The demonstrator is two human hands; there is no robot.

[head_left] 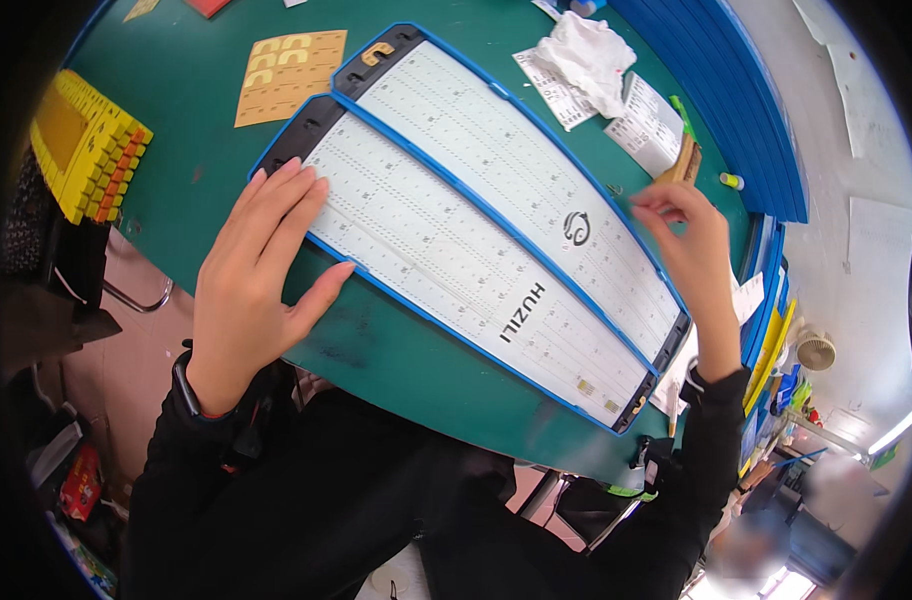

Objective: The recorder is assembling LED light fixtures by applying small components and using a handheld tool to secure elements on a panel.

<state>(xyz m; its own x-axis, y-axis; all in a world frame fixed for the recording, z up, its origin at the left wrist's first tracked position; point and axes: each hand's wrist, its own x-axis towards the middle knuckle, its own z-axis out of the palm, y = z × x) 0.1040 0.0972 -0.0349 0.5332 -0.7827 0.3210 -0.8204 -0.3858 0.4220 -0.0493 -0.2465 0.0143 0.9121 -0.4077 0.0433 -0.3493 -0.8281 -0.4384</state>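
Note:
Two long white panels printed with fine rows of marks lie side by side on the green table, the near panel (pixel 446 255) and the far panel (pixel 516 150). Each has a blue frame and black ends. My left hand (pixel 261 265) rests with fingers spread on the near panel's left end, thumb along its front edge. Over the far panel's right-hand edge, my right hand (pixel 684 225) is raised, thumb and fingertips pinched together. Whatever may be between them is too small to make out. A tan U-shaped piece (pixel 378 53) sits on the far panel's black left end.
A tan sheet (pixel 294 75) with several U-shaped stickers lies behind the near panel. Yellow stacked trays (pixel 91 145) stand at the left. Crumpled white cloth (pixel 586 60), printed papers (pixel 648 125) and a small yellow-capped bottle (pixel 732 181) are at the back right, before a blue ridged wall (pixel 736 90).

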